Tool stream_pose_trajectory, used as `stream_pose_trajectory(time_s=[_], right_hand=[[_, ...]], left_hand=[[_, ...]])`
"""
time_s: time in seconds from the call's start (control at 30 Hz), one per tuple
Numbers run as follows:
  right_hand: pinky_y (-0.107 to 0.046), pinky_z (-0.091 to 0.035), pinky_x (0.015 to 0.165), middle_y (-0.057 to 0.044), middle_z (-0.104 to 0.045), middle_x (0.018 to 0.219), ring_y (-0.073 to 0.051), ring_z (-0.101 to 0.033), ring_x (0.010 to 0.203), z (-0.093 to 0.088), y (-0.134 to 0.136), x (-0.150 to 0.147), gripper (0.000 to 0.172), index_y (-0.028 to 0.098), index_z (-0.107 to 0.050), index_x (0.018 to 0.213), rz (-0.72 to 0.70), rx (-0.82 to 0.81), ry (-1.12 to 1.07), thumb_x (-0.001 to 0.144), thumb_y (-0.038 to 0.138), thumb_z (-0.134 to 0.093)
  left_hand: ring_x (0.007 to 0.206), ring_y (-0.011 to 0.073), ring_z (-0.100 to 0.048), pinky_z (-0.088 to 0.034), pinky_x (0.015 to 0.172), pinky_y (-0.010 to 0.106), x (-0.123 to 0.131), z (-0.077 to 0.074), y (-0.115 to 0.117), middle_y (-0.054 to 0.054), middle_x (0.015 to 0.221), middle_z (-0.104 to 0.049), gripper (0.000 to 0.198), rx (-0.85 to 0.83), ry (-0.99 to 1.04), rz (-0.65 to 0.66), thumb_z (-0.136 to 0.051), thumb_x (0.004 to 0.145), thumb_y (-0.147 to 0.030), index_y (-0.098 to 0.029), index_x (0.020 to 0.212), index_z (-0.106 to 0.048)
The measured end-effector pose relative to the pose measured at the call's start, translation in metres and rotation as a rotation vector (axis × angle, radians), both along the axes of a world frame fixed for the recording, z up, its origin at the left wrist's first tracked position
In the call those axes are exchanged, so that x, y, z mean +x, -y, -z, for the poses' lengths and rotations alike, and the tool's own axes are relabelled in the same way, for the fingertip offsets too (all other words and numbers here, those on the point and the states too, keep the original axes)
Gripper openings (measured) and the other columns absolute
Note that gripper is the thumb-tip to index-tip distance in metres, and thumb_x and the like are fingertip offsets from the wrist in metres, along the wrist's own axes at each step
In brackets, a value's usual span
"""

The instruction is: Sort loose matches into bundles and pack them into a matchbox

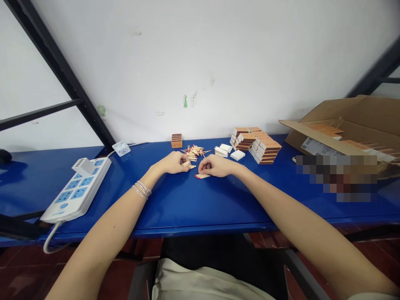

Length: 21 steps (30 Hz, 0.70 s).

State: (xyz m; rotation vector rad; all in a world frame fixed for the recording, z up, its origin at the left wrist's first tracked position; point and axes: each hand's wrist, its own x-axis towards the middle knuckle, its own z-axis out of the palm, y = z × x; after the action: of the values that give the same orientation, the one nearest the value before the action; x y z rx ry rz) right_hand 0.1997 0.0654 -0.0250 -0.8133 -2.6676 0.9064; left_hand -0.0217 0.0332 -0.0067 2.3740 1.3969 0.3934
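My left hand is closed around a small bunch of matches, whose sticks poke out toward the right. Beside it, my right hand has its fingers curled together, with the fingertips down at a little row of red-tipped matches on the blue table. A loose heap of matches lies just behind both hands. Several white matchbox trays are behind and to the right of my right hand; what is inside them cannot be made out.
Stacked orange matchboxes stand at the back right, and a smaller stack sits near the wall. An open cardboard box holds more at far right. A white power strip with its cable lies at left.
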Motion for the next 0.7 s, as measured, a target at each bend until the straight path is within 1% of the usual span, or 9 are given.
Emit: stream_pose_trajectory(time_s=[0.2, 0.37, 0.57, 0.63, 0.7], right_hand=[[-0.022, -0.038, 0.058, -0.002, -0.065, 0.07, -0.01, -0.051, 0.057, 0.0019, -0.0016, 0.0, 0.018, 0.015, -0.072, 0.084, 0.017, 0.011, -0.012, 0.078, 0.026, -0.061], [-0.022, -0.037, 0.056, -0.002, -0.065, 0.07, -0.01, -0.051, 0.057, 0.0002, 0.0004, -0.0008, 0.018, 0.015, -0.073, 0.085, 0.024, 0.002, 0.009, 0.077, 0.025, -0.06], [-0.023, -0.037, 0.054, -0.001, -0.063, 0.067, -0.01, -0.049, 0.056, -0.0006, 0.0015, -0.0009, 0.021, 0.015, -0.073, 0.084, -0.001, -0.027, 0.011, 0.077, 0.032, -0.062], [-0.023, -0.038, 0.055, -0.001, -0.064, 0.068, -0.01, -0.05, 0.056, 0.001, -0.0002, -0.0014, 0.019, 0.015, -0.072, 0.083, 0.018, -0.034, -0.018, 0.077, 0.03, -0.061], [-0.023, -0.039, 0.056, -0.002, -0.064, 0.068, -0.01, -0.051, 0.056, 0.0036, -0.0023, -0.0027, 0.017, 0.014, -0.071, 0.082, 0.069, -0.031, -0.081, 0.076, 0.026, -0.061]], left_hand=[[0.054, 0.0094, -0.035, -0.025, 0.054, 0.026, -0.0011, 0.0027, -0.0025, -0.005, 0.056, -0.045, 0.018, 0.004, 0.009, 0.009, -0.062, 0.068, -0.031, -0.016, 0.062, -0.054], [0.054, 0.0094, -0.036, -0.025, 0.054, 0.026, -0.0012, 0.003, -0.0024, -0.004, 0.056, -0.045, 0.019, 0.007, 0.011, 0.008, -0.062, 0.069, -0.032, -0.016, 0.061, -0.053], [0.053, 0.0095, -0.036, -0.025, 0.054, 0.026, -0.001, 0.0026, -0.0024, -0.004, 0.056, -0.046, 0.017, 0.001, 0.01, -0.001, -0.063, 0.067, -0.031, -0.015, 0.063, -0.057], [0.054, 0.0096, -0.037, -0.026, 0.054, 0.025, -0.0003, 0.0018, -0.0018, -0.004, 0.056, -0.046, 0.017, 0.0, 0.005, -0.003, -0.063, 0.067, -0.031, -0.015, 0.064, -0.057], [0.054, 0.0095, -0.038, -0.027, 0.054, 0.025, 0.0009, 0.0004, -0.0003, -0.005, 0.056, -0.046, 0.017, -0.003, 0.001, -0.003, -0.063, 0.067, -0.03, -0.016, 0.064, -0.056]])
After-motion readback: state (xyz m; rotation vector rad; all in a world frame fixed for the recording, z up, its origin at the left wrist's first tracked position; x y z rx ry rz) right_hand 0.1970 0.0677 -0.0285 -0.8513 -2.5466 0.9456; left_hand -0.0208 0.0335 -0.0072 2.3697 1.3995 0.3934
